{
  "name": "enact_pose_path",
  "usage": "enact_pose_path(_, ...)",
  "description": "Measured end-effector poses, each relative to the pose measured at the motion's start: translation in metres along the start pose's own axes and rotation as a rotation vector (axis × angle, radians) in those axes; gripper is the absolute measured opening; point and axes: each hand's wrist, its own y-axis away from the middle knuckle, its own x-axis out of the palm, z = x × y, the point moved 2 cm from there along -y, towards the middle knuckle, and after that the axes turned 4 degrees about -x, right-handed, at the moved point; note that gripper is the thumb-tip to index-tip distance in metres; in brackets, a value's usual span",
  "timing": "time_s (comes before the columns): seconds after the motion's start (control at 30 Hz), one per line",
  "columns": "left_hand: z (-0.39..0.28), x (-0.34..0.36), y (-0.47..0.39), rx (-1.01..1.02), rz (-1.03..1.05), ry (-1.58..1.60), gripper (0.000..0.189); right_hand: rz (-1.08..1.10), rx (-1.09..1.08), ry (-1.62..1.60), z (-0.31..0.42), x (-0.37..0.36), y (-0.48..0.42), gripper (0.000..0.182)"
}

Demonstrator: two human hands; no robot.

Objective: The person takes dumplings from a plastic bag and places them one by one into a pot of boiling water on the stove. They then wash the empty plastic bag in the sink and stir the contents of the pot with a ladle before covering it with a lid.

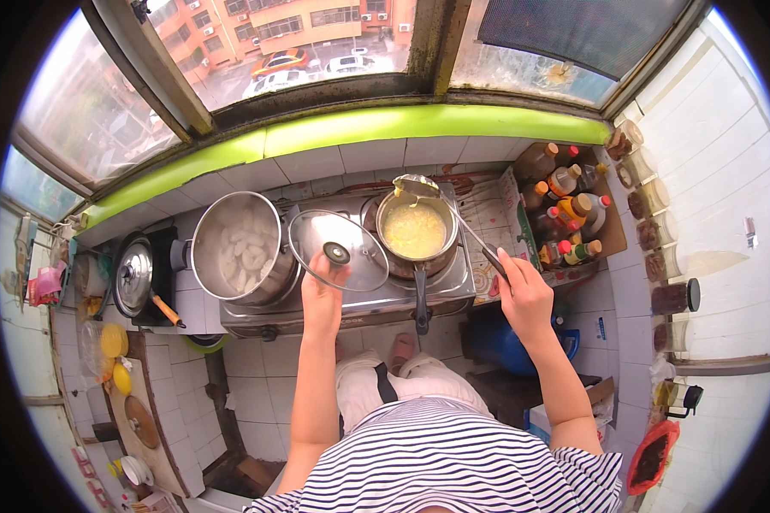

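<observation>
My left hand (324, 292) grips the dark knob of a glass pot lid (367, 247), held over the gas stove (353, 304) between two pots. With my right hand (527, 292) I hold a long-handled metal ladle (423, 186) by its dark grip. The ladle's bowl is over the far rim of a small saucepan (421, 272), and some yellow food hangs from it. Pale yellow, lumpy food in liquid (414, 231) fills the saucepan, whose black handle points towards me. On the left burner stands a large steel pot (236, 247) with whitish oval pieces in cloudy liquid.
At the right, a cardboard box (600, 238) holds several capped bottles. Glass jars (661, 231) line the right-hand ledge. A lidded pan (133, 272) with a wooden handle sits at the left. Below the counter, a blue gas cylinder (507, 343) stands on the right.
</observation>
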Motion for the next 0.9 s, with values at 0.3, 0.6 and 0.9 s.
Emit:
enact_pose_path(0.3, 0.006, 0.003, 0.011, -0.034, -0.02, 0.029, 0.031, 0.103, 0.033, 0.065, -0.012, 0.046, 0.05, 0.049)
enact_pose_path(0.6, 0.003, 0.007, 0.013, -0.027, -0.037, 0.012, 0.033, -0.016, 0.062, 0.027, 0.009, -0.007, 0.031, 0.051)
enact_pose_path(0.9, 0.005, 0.007, 0.014, -0.036, -0.048, -0.011, 0.032, 0.083, 0.07, 0.054, -0.011, 0.045, 0.061, 0.046)
